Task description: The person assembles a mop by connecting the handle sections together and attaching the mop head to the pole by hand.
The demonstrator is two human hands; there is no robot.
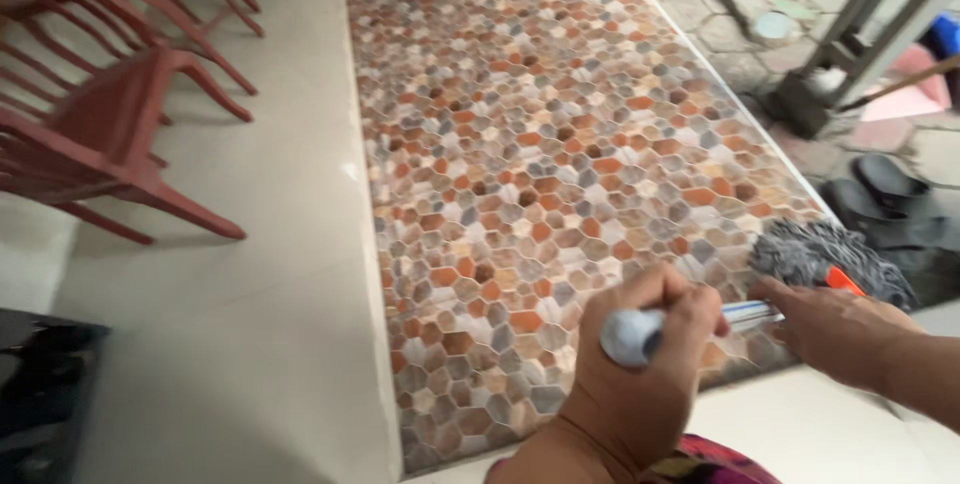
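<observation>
Grips the mop handle [752, 313] with the left hand [640, 384], fingers curled tight in a fist just behind the round pale grey cap [630, 336] at the near end. Holds the same handle further along with the right hand [835, 329], palm down, fingers wrapped over the thin stripy pole. Keeps the two hands near each other, with a short bit of pole showing between them.

Points the mop away and to the right. Runs long from the grey cap near the bottom middle, up past the right hand, to a small orange part [846, 281], and ends in the fluffy grey mop head [815, 252]. Lies low and almost flat, not standing up. Rests the mop head on the right edge of the pebble floor strip [560, 144], a long band of little brown, orange and grey six-sided shapes.

Shows smooth pale floor tiles [270, 274] on the left of that strip. Shows red plastic chairs [100, 114] further left, up in the corner. Shows a black thing [40, 384] at the bottom left, too dark to tell what. Shows dark sandals [885, 189] just beyond the mop head, and a grey metal post [850, 39] and something pink [915, 94] higher on the right. Shows a bit of bright patterned cloth [705, 464] under the left wrist.
</observation>
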